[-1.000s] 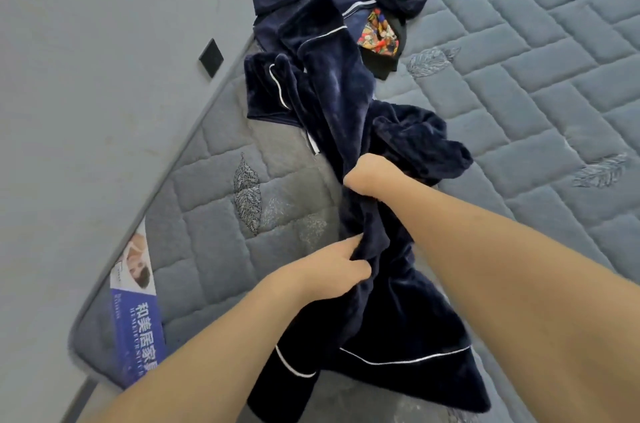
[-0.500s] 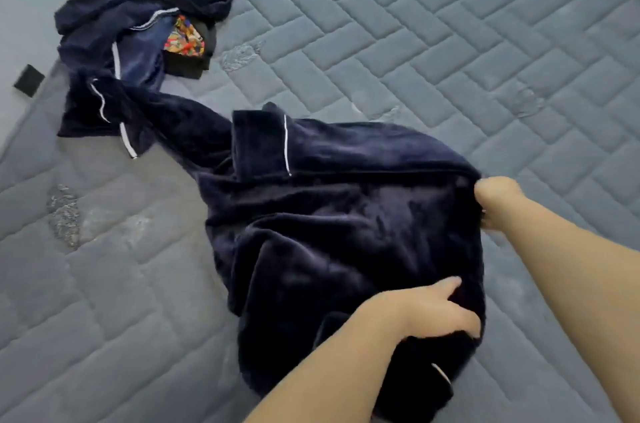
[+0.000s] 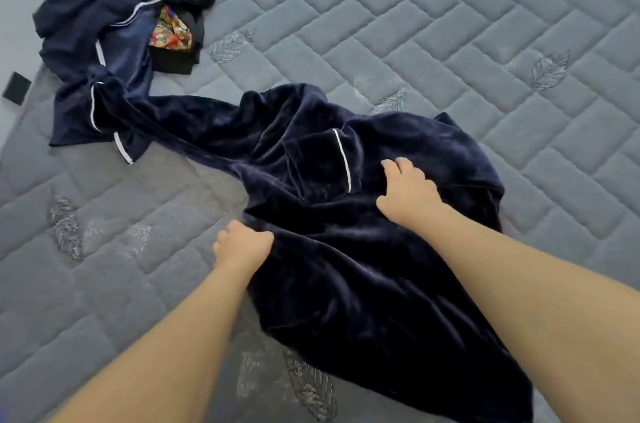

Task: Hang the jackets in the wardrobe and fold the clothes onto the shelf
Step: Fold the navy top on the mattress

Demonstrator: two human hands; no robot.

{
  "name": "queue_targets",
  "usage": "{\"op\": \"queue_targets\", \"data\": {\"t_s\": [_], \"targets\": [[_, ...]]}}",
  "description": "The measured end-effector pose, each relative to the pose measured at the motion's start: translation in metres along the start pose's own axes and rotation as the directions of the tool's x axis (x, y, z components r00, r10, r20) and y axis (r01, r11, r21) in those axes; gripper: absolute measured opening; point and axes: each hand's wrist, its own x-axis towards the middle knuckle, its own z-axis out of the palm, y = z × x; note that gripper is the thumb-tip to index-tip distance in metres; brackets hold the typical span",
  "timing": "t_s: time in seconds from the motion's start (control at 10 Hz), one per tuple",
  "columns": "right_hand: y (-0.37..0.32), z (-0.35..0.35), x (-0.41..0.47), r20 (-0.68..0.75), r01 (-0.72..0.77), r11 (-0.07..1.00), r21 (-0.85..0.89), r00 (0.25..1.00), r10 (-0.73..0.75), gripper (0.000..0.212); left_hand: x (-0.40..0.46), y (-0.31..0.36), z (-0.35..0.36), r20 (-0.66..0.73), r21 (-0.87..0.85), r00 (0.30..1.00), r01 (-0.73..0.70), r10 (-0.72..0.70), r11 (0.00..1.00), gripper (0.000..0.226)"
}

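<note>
Head view: a navy velvet pajama top (image 3: pixel 363 249) with white piping is spread, rumpled, over a grey quilted mattress (image 3: pixel 450 24), one sleeve trailing toward the upper left. Its left edge is gripped by the left hand (image 3: pixel 242 244), fingers curled into the fabric. The right hand (image 3: pixel 408 192) is laid on the garment just beside the piped chest pocket (image 3: pixel 318 166), fingers bent against the cloth; a closed grasp cannot be confirmed. A heap of navy clothes (image 3: pixel 121 6) with a floral-patterned item (image 3: pixel 171 31) is seen at the upper left.
</note>
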Motion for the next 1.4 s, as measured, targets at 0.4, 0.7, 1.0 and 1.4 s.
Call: {"op": "queue_targets", "data": {"t_s": [0.4, 0.7, 1.0, 1.4], "targets": [[-0.073, 0.060, 0.049, -0.075, -0.038, 0.948, -0.317, 0.997, 0.015, 0.074, 0.002, -0.078, 0.000, 0.600, -0.051, 0.799, 0.004, 0.027, 0.999, 0.055], [-0.044, 0.016, 0.058, -0.093, -0.044, 0.982, 0.186, 0.994, 0.062, 0.026, -0.011, 0.006, -0.019, 0.134, 0.528, 0.986, -0.152, 0.095, 0.836, 0.056], [0.233, -0.085, 0.061, 0.075, -0.360, 0.127, 0.924, 0.497, 0.864, 0.059, -0.060, 0.155, 0.034, 0.167, 0.441, 0.926, -0.377, 0.338, 0.814, 0.045], [0.116, -0.024, 0.113, -0.337, 0.094, 0.960, 0.263, 0.942, 0.000, 0.045, 0.042, 0.231, 0.023, -0.027, 0.477, 0.796, -0.522, 0.605, 0.707, 0.072]]}}
